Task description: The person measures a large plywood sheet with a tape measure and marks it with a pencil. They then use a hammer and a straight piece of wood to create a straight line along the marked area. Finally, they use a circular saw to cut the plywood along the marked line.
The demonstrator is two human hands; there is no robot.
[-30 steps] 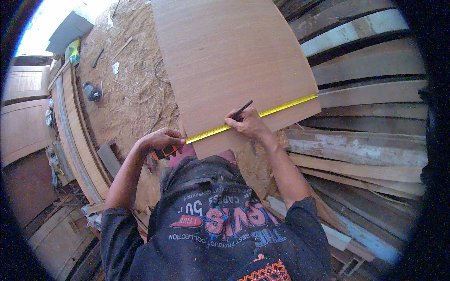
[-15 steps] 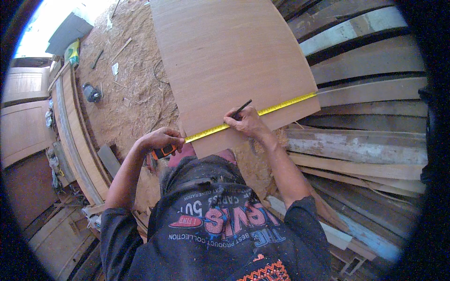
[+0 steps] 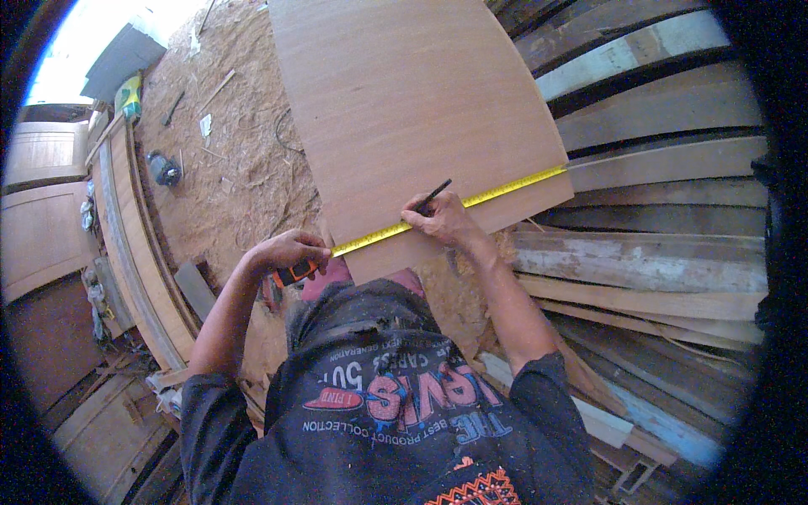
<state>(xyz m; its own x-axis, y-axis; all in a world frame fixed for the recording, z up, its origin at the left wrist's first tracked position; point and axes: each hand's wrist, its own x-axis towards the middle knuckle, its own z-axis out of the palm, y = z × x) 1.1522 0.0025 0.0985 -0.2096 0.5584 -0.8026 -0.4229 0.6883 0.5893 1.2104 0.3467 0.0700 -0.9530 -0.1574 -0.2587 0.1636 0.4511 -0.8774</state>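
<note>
A pale brown wooden panel (image 3: 421, 93) stretches away in front of me. Across its near end runs the yellow blade of a tape measure (image 3: 513, 184), reaching the panel's right edge. My left hand (image 3: 295, 252) is closed at the panel's left edge, gripping the tape measure's orange and black case (image 3: 296, 272) with fingers at the start of the blade. My right hand (image 3: 439, 220) rests on the blade near the middle of the panel, closed round a dark pencil (image 3: 438, 190) that slants up to the right. The pencil's lower tip is hidden by the fingers.
Long boards (image 3: 640, 261) lie stacked along the right side. Wood shavings (image 3: 244, 143) cover the floor to the left, where a dark round object (image 3: 163, 168) sits. Further left are long planks (image 3: 135, 236) and panelled wooden doors (image 3: 46, 223).
Both hands, the pencil and the tape measure stay in nearly the same place; only a very slight shift of the view shows.
</note>
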